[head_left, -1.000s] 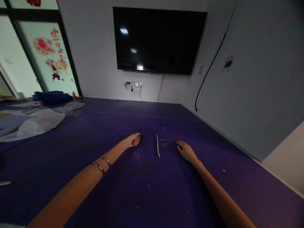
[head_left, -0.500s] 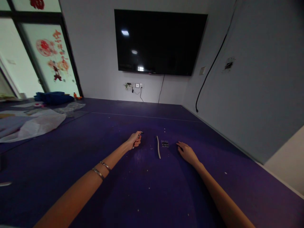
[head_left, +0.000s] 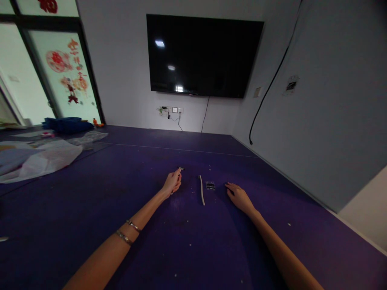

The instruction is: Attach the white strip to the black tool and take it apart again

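Left hand (head_left: 172,184) grips a small tool (head_left: 179,172), lifted off the purple floor (head_left: 187,241). Right hand (head_left: 238,196) rests flat, fingers loose, beside a dark clip (head_left: 210,185) and white strip (head_left: 201,189). No writing legible.

On the floor (head_left: 187,249), a stick (head_left: 201,189) lies between the hands; a small packet (head_left: 210,185) just right of it; a screen (head_left: 202,54) on the wall behind.
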Available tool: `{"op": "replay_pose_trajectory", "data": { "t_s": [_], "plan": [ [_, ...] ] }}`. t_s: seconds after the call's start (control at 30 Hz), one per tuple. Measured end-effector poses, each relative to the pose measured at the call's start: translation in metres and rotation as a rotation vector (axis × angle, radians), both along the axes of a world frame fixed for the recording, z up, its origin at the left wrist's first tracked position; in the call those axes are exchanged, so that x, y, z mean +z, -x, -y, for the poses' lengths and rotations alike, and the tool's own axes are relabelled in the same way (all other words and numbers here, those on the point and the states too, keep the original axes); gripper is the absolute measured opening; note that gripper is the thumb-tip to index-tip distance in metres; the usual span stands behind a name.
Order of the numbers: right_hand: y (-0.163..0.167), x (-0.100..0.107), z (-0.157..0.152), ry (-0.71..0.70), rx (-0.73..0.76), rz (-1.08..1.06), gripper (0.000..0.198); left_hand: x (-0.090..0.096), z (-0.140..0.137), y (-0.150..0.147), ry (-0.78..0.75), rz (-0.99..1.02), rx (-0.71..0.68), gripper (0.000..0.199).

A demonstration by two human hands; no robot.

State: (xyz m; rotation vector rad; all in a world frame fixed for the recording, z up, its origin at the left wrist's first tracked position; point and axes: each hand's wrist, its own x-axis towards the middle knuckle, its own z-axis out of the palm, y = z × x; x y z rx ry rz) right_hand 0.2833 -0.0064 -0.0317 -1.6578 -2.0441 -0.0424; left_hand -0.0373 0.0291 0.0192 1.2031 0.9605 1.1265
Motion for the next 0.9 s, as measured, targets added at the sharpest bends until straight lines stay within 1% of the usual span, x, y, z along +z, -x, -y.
{"op": "replay_pose_trajectory", "data": {
  "t_s": [0.1, 0.17, 0.23, 0.3, 0.4, 0.43, 0.5, 0.57, 0.67, 0.9],
  "plan": [
    [-0.003, 0.004, -0.005, 0.032, -0.013, -0.096, 0.036, 0.001, 0.006, -0.003, -0.085, -0.017, -0.021, 0.043],
    [0.001, 0.013, -0.011, 0.024, -0.018, -0.182, 0.034, 0.002, 0.011, -0.006, -0.138, -0.019, -0.047, 0.044],
    [0.014, 0.026, -0.016, -0.025, 0.002, -0.269, 0.031, 0.003, 0.016, -0.008, -0.177, -0.019, -0.082, 0.043],
    [0.036, 0.043, -0.020, -0.058, 0.075, -0.383, 0.028, 0.003, 0.021, -0.011, -0.194, -0.037, -0.114, 0.043],
    [0.080, 0.068, -0.021, 0.060, 0.230, -0.661, 0.028, 0.003, 0.026, -0.014, -0.188, -0.093, -0.133, 0.043],
    [0.094, 0.075, -0.020, 0.124, 0.280, -0.754, 0.030, 0.003, 0.027, -0.015, -0.187, -0.112, -0.136, 0.043],
    [0.117, 0.085, -0.017, 0.252, 0.330, -0.928, 0.035, 0.004, 0.030, -0.017, -0.200, -0.140, -0.143, 0.043],
    [0.132, 0.089, -0.013, 0.352, 0.374, -1.058, 0.037, 0.005, 0.033, -0.019, -0.223, -0.149, -0.151, 0.044],
    [0.140, 0.090, -0.010, 0.444, 0.437, -1.153, 0.034, 0.008, 0.037, -0.022, -0.253, -0.153, -0.150, 0.045],
    [0.141, 0.088, -0.009, 0.467, 0.423, -1.219, 0.029, 0.010, 0.040, -0.026, -0.300, -0.150, -0.139, 0.047]
  ]
}}
